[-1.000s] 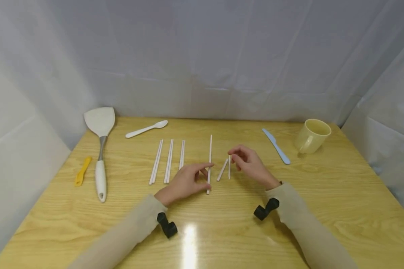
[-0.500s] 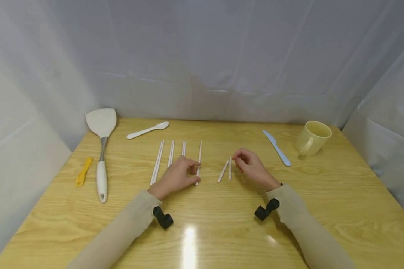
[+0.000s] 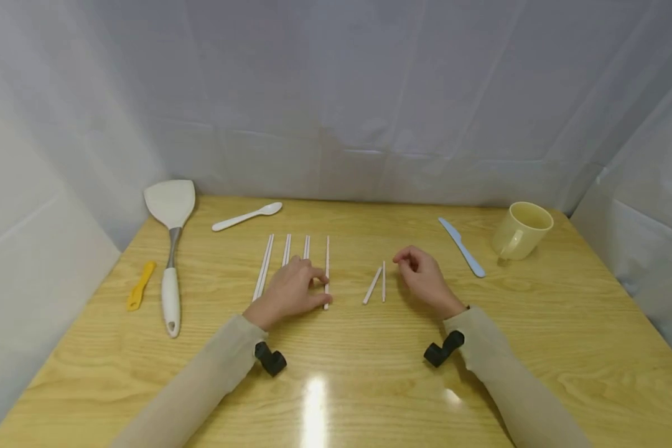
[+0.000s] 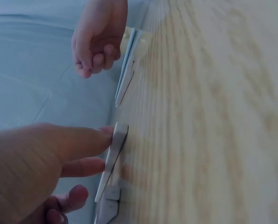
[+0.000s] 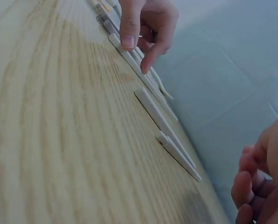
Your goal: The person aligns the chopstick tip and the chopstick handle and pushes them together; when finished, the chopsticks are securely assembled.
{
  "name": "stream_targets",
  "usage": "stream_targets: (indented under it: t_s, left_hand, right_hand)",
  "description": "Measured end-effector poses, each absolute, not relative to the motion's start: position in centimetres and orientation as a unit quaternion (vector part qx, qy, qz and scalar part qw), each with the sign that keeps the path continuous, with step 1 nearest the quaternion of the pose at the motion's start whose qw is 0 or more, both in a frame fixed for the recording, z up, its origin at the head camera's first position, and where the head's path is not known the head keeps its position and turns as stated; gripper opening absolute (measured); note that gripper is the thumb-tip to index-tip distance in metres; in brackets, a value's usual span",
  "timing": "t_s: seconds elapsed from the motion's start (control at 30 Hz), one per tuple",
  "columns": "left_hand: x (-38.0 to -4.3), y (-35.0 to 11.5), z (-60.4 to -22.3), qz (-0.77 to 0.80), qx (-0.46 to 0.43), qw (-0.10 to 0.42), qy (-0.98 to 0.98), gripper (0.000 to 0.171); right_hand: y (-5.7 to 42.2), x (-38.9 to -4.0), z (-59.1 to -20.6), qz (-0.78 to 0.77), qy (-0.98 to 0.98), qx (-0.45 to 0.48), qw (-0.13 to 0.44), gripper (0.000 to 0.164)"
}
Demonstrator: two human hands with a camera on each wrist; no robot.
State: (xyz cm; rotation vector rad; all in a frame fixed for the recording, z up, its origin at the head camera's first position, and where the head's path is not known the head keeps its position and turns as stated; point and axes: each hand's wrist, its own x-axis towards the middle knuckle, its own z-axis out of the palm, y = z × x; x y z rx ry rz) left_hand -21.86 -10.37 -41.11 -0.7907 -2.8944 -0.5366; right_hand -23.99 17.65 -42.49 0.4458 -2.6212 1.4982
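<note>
My left hand (image 3: 295,287) reaches over the chopstick pairs, its thumb and a fingertip touching a single pale chopstick (image 3: 327,258) that lies flat on the table. In the left wrist view the thumb rests by the thick end of that chopstick (image 4: 113,156) and a finger touches its side. To the left lie three pairs of like chopsticks (image 3: 264,264), partly hidden by the hand. Two short chopstick pieces (image 3: 372,285) lie between my hands, close together at their far ends. Just right of them is my right hand (image 3: 425,283), fingers loosely curled, holding nothing.
A white spatula (image 3: 170,255) and a small yellow plastic utensil (image 3: 141,286) lie at the left. Behind the chopsticks is a white spoon (image 3: 246,217). On the right are a light-blue knife (image 3: 462,247) and a yellow mug (image 3: 518,233). A pale curtain (image 3: 341,112) hangs behind the table.
The single chopstick has slid left with my left hand, now standing beside the third pair. My right hand has drawn slightly right, away from the short pieces.
</note>
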Motion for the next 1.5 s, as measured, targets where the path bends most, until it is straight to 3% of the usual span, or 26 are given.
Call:
stream_targets:
  t_s: [0.23, 0.7, 0.93, 1.27, 1.5]
  left_hand:
    - [-22.1, -10.4, -40.8, -0.182, -0.268, 0.022, -0.946, 0.030]
    - [-21.1, -6.6, -41.4, -0.250, -0.295, 0.089, -0.918, 0.018]
    - [-20.8, -4.3, -41.6, -0.264, -0.274, 0.111, -0.918, 0.023]
    - [-20.5, -3.5, -42.5, -0.260, -0.247, 0.074, -0.931, 0.019]
    - [-20.2, -3.2, -42.4, -0.266, -0.208, 0.069, -0.939, 0.018]
  right_hand:
    - [17.7, -24.3, -43.6, 0.438, -0.887, 0.142, 0.038, 0.016]
    - [17.6, -23.7, -43.7, 0.393, -0.905, 0.154, 0.050, 0.010]
    - [17.2, -23.7, -43.8, 0.376, -0.912, 0.158, 0.043, 0.012]
    - [16.7, -23.4, -43.5, 0.333, -0.931, 0.144, 0.040, 0.017]
    - [17.2, -23.2, -42.1, 0.283, -0.953, 0.106, 0.006, 0.015]
